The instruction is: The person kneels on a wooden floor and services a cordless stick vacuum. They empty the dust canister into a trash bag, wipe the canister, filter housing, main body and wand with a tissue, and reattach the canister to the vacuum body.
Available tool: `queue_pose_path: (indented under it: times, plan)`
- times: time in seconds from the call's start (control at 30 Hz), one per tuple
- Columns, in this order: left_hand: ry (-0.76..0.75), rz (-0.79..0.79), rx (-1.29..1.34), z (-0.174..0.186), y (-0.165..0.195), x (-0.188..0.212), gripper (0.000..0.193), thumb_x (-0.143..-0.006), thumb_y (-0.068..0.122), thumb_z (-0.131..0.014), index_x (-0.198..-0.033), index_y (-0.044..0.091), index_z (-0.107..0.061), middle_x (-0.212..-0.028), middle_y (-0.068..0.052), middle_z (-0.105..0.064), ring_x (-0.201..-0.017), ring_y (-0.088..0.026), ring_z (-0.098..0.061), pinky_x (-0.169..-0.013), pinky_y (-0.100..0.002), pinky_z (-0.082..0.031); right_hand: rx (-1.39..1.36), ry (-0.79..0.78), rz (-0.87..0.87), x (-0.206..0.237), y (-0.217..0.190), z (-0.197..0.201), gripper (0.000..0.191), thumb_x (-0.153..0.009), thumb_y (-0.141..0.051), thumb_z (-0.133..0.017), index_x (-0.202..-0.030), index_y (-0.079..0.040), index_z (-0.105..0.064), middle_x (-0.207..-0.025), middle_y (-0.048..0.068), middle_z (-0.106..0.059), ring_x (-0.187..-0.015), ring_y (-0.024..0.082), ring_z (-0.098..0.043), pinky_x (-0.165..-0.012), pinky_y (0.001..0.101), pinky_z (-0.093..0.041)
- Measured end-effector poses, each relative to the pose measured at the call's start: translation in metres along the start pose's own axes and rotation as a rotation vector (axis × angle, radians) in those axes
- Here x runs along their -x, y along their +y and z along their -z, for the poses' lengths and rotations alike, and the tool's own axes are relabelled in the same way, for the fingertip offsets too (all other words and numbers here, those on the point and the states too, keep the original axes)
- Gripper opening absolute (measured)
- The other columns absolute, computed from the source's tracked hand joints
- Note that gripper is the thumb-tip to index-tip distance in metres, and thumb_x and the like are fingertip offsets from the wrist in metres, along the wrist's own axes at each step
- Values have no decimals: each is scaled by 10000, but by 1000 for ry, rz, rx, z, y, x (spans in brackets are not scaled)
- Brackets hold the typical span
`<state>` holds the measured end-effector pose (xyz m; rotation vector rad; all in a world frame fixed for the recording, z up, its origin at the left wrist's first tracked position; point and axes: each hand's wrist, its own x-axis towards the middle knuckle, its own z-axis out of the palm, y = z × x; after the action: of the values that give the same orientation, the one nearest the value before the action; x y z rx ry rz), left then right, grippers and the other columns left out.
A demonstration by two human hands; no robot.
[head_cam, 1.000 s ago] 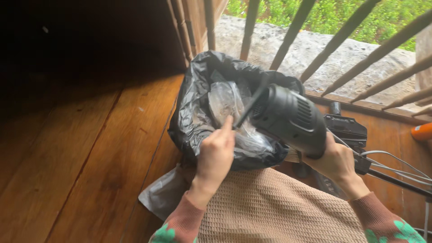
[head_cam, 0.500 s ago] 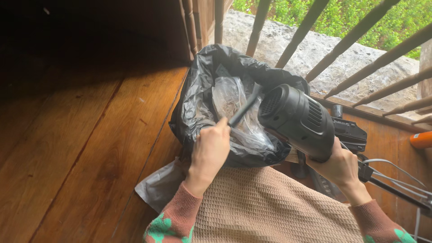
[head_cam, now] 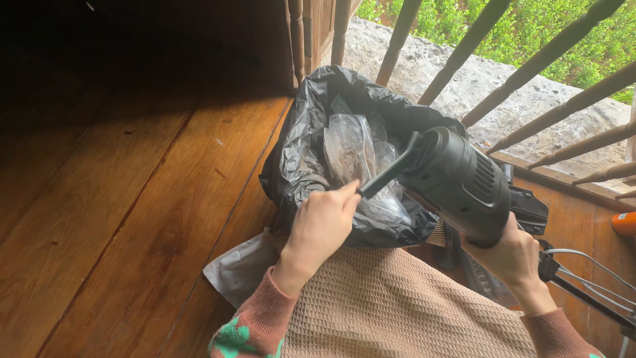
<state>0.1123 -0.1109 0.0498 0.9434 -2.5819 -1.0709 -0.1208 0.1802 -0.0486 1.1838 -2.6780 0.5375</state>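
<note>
Black crinkled plastic bag (head_cam: 301, 152), mouth open on the wood plank floor (head_cam: 119, 219), holds clear film bags (head_cam: 351, 149) of brownish debris. Left hand (head_cam: 321, 225) pinches a thin dark rod (head_cam: 387, 176) over the opening. Right hand (head_cam: 510, 255) grips a black ribbed cylindrical appliance (head_cam: 457, 185) from beneath, right of bag.

Left hand (head_cam: 321, 222) raised, fingers (head_cam: 346, 194) pinched closed. Right hand (head_cam: 513, 255) lower, fingers curled in grip, wrist bent.
</note>
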Motion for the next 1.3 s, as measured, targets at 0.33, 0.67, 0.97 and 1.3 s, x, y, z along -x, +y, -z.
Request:
queue_pose_path:
  times: [0.33, 0.67, 0.97, 1.3]
  plan:
    - [49, -121, -22, -7, 5, 1, 352, -957, 275, -620, -1270, 126, -680, -848, -221, -726, -809, -438, -709, -713, -538, -570, 61, -23, 12, 4, 2, 4, 751, -658, -411, -828, -1249, -7, -601, -709, 161, -703, -600, 345, -701, -583, 424, -571]
    - [2, -76, 141, -3, 5, -1, 338, -972, 271, -616, -1270, 133, -696, -815, -231, -716, -805, -386, -731, -721, -487, -590, 30, -36, -35, 6, 7, 9, 645, -688, -406, -831, -1137, -4, -601, -741, 158, -716, -652, 352, -722, -618, 427, -593]
    - [12, -28, 239, 0, -4, 2, 337, -942, 263, -630, -1235, 121, -716, -862, -227, -717, -836, -371, -743, -730, -470, -593, -51, 0, -23, 5, 7, 14, 697, -678, -379, -834, -1192, 26, -596, -797, 166, -725, -681, 343, -729, -635, 417, -594]
    - [94, 10, -63, 16, 27, 3, 328, -984, 261, -586, -1260, 119, -691, -842, -221, -722, -807, -413, -713, -680, -511, -575, 38, -30, -4, 12, 7, 8, 733, -647, -391, -842, -1211, 18, -613, -753, 168, -722, -626, 348, -716, -609, 424, -589]
